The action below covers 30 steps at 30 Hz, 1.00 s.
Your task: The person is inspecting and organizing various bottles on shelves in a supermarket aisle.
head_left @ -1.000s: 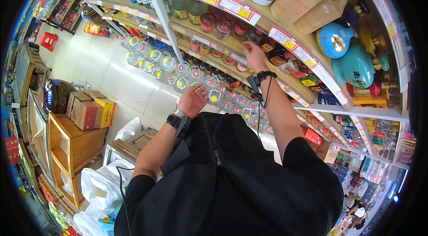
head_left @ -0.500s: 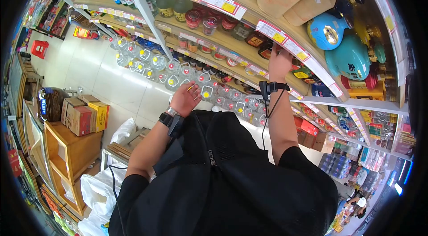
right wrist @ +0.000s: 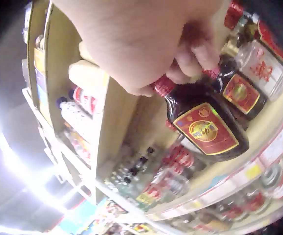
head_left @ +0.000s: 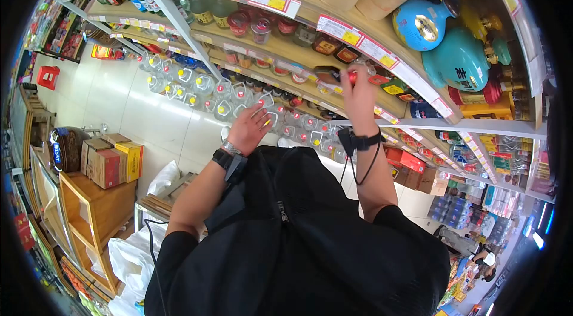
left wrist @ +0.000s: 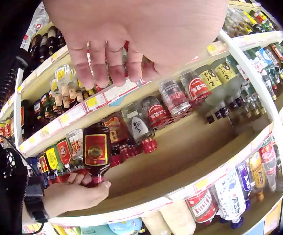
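My right hand [head_left: 360, 98] grips a flat dark bottle [right wrist: 207, 127] by its red-capped neck. The bottle has a red and gold label and tilts out over the shelf edge. Behind it in the right wrist view stands a second dark bottle [right wrist: 241, 94] with a similar label. In the left wrist view, clear bottles [left wrist: 136, 123] and red-lidded jars [left wrist: 174, 98] line the same shelf [left wrist: 161, 152]. My left hand [head_left: 248, 129] hangs palm up in front of my body, fingers loosely bent, holding nothing.
Price-tag strips [head_left: 364, 44] edge the curved shelves. Big turquoise [head_left: 456, 62] and blue bottles [head_left: 421, 23] sit on the shelf above. Plastic jugs [head_left: 230, 98] crowd the floor below. Cartons [head_left: 107, 163] rest on a wooden cabinet [head_left: 101, 202] at the left.
My right hand reached into the shelf, took a dark bottle by its neck and drew it toward the shelf edge. My left hand stays raised, much as before.
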{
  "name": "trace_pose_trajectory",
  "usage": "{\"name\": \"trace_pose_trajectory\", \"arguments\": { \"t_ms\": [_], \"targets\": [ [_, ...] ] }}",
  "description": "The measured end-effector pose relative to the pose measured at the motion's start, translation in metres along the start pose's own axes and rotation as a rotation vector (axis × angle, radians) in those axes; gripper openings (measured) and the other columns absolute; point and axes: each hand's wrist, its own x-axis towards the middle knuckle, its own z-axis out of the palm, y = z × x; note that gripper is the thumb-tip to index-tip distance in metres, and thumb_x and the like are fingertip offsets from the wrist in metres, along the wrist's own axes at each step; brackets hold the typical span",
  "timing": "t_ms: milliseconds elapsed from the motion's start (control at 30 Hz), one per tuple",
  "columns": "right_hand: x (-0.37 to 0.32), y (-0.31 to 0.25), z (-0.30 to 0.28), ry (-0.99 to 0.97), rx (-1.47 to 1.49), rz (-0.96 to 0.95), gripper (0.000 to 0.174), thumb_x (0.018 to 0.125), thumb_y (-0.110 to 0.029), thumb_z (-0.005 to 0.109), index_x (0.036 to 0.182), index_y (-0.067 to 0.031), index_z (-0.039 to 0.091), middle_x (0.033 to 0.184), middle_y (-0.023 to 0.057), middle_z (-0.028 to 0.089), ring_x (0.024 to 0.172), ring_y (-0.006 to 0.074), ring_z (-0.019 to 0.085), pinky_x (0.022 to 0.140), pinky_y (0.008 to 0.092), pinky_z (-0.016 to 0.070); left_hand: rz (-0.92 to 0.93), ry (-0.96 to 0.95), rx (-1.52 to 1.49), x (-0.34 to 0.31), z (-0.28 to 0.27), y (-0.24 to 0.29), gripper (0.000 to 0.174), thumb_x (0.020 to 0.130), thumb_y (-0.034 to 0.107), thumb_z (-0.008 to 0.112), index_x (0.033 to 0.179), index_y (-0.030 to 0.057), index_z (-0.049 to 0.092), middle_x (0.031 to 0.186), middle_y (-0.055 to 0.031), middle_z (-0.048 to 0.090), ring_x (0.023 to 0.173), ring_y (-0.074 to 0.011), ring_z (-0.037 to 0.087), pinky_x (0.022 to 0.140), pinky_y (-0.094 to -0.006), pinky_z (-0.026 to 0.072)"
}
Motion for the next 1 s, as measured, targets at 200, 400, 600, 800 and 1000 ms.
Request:
{"name": "trace_pose_trajectory", "arguments": {
  "t_ms": [200,400,600,800,1000],
  "targets": [
    [-0.058,-0.052,-0.009,-0.398,0.394,-0.035,0.027,0.094,-0.027,0.067,0.107,-0.0083,0.052,0.077,0.0186,0.065,0.072,0.0391,0.067,0.063,0.0447,0.0507,0.045,-0.076,0.009,-0.015,0.060,-0.026,0.044,0.098,0.039,0.057,0.130,0.0103,0.050,0.127,-0.0104,0.056,0.120,-0.0300,0.056,0.105,-0.0520,0.0445],
    [-0.067,-0.027,-0.022,-0.712,0.587,-0.198,0.027,0.093,-0.022,0.068,0.106,-0.0045,0.052,0.083,0.0112,0.066,0.078,0.0284,0.067,0.070,0.0361,0.0501,0.007,0.045,0.092,0.005,0.020,-0.067,0.029,0.101,0.030,0.055,0.125,0.0129,0.057,0.105,-0.0036,0.066,0.103,-0.0228,0.065,0.091,-0.0478,0.0536],
    [0.008,0.045,-0.036,-0.197,0.422,0.114,0.033,0.095,-0.026,0.065,0.115,-0.0013,0.059,0.081,0.0088,0.063,0.075,0.0167,0.062,0.068,0.0330,0.0501,-0.016,0.070,0.116,-0.002,0.025,-0.094,0.035,0.101,0.029,0.055,0.132,0.0147,0.056,0.106,-0.0017,0.063,0.100,-0.0205,0.063,0.091,-0.0459,0.0533],
    [0.041,0.118,0.012,0.110,-0.220,-0.142,0.036,0.094,-0.031,0.064,0.117,-0.0038,0.058,0.102,0.0196,0.068,0.095,0.0415,0.064,0.082,0.0491,0.0509,-0.008,0.069,0.146,-0.008,0.029,-0.095,0.044,0.102,0.033,0.053,0.143,0.0205,0.051,0.118,-0.0003,0.058,0.105,-0.0188,0.061,0.091,-0.0449,0.0530],
    [0.045,0.132,0.013,-0.034,-0.170,-0.149,0.031,0.093,-0.035,0.063,0.112,-0.0102,0.062,0.102,0.0186,0.069,0.090,0.0390,0.066,0.076,0.0485,0.0535,0.008,0.110,0.175,-0.016,0.029,-0.093,0.045,0.101,0.037,0.054,0.143,0.0216,0.051,0.133,-0.0022,0.056,0.111,-0.0208,0.061,0.093,-0.0457,0.0526]
  ]
}}
